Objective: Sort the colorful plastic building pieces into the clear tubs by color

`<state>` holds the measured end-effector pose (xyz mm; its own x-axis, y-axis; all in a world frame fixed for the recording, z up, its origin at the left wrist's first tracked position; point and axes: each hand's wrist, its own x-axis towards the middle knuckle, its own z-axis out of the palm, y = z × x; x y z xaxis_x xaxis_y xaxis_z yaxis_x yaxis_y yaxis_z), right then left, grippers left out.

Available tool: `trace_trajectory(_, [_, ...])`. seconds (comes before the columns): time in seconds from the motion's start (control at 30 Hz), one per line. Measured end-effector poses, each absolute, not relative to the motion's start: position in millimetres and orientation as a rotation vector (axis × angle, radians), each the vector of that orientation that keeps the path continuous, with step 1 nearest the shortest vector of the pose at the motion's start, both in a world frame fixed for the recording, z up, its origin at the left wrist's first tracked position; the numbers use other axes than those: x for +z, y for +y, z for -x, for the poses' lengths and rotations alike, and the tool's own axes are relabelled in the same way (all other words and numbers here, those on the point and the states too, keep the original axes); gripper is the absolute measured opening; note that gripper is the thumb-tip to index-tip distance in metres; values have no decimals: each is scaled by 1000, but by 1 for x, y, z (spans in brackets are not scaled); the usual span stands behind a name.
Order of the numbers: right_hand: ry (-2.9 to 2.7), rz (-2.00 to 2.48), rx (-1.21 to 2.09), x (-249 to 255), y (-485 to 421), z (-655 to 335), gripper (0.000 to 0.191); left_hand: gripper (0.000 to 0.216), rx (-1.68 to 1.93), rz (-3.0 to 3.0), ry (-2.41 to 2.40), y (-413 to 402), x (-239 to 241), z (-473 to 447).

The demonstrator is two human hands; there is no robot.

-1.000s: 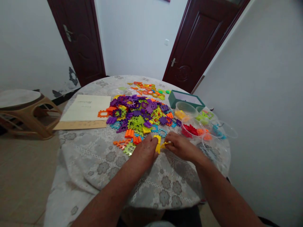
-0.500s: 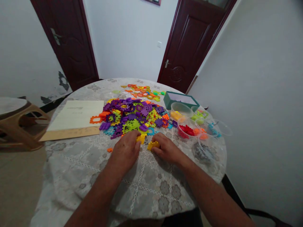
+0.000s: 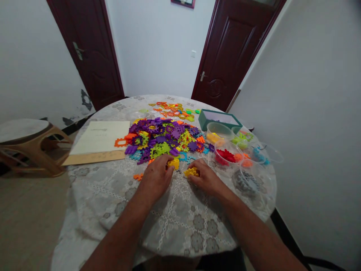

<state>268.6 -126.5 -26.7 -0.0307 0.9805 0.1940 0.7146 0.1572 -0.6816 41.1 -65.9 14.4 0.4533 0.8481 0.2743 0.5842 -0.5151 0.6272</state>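
Observation:
Between the thumb and fingers of my left hand [image 3: 158, 175] is a yellow plastic building piece [image 3: 174, 163]. My right hand [image 3: 205, 176] grips another yellow building piece [image 3: 191, 172] with a toothed edge. The two pieces are apart, with a narrow strip of tablecloth between them. Just beyond both hands spreads a heap of gear-edged building pieces [image 3: 160, 139], mostly purple and lime green, with some orange, yellow and blue. A small orange piece [image 3: 138, 176] lies left of my left hand. My fingers partly cover both held pieces.
Clear tubs stand at the right, holding yellow pieces [image 3: 216, 138], red pieces [image 3: 225, 156] and grey pieces [image 3: 244, 180]. Behind them sits a green box [image 3: 207, 118]. A pale sheet [image 3: 98, 137] lies at the left. More orange pieces [image 3: 172, 111] are scattered at the back.
The camera view has shifted, so the scene sits slightly farther right. Both hands keep hold of their yellow pieces. The toothed edge of the right piece shows more clearly.

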Motion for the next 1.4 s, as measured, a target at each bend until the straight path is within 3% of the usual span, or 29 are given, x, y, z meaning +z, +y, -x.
trace_trajectory(0.17, [-1833,1559,539,-26,-128,-273,22,25,790,-2278,1192,-66,9,-43])
trace_trajectory(0.33, [-1758,1576,642,-24,-130,-280,37,26,809,-2267,1180,-65,4,-43])
trace_trajectory(0.5, [-1791,1584,777,-20,-129,-289,8,25,815,-2258,1166,-65,2,-47])
trace_trajectory(0.57, [-1776,1567,790,-18,-130,-289,6,25,804,-2248,1173,-66,2,-48])
trace_trajectory(0.77, [-1454,1282,1193,-18,-135,-272,49,22,764,-2197,1156,-72,6,-53])
trace_trajectory(1.0, [-1285,1235,1239,-17,-131,-261,65,21,744,-2065,1043,-77,5,-58])
trace_trajectory(1.4, [-1303,1298,1279,-22,-131,-263,46,22,751,-2033,887,-78,11,-52])
